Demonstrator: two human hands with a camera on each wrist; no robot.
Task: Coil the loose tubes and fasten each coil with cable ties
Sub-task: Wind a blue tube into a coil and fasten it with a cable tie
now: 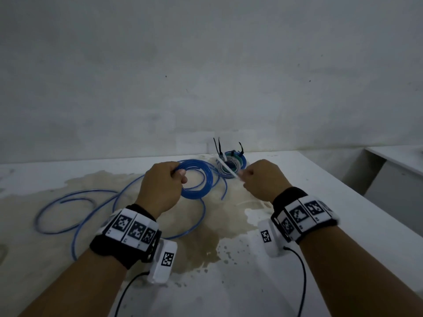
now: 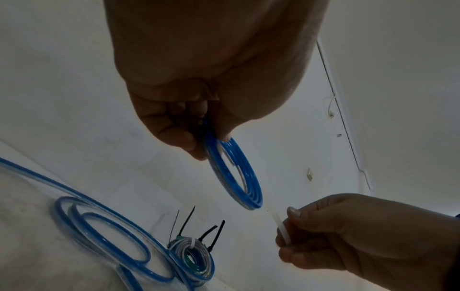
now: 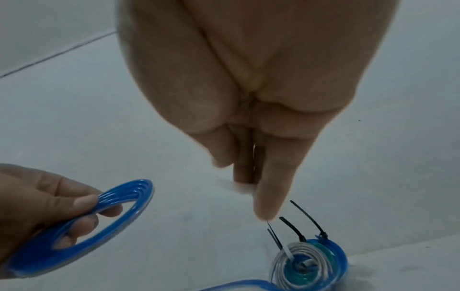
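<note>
My left hand [image 1: 179,176] grips a small coil of blue tube [image 1: 202,179], fingers through its middle and thumb on top; the coil is held above the table. The rest of this blue tube [image 1: 75,208] trails loose in wide loops on the table to the left. To the right of the coil, my right hand [image 1: 248,177] pinches a white cable tie [image 1: 226,168], which points up and left. The left wrist view shows the coil [image 2: 239,177] edge-on, with the white tie [image 2: 280,226] just below it and apart from it. In the right wrist view the tie is hidden by my fingers [image 3: 266,196].
A stack of tied coils [image 1: 231,163], blue, clear and green, lies at the back of the white table [image 1: 297,282] by the wall, black tie tails [image 3: 293,230] sticking up. A brown stain covers the table's middle. A white counter [image 1: 393,175] stands at the right.
</note>
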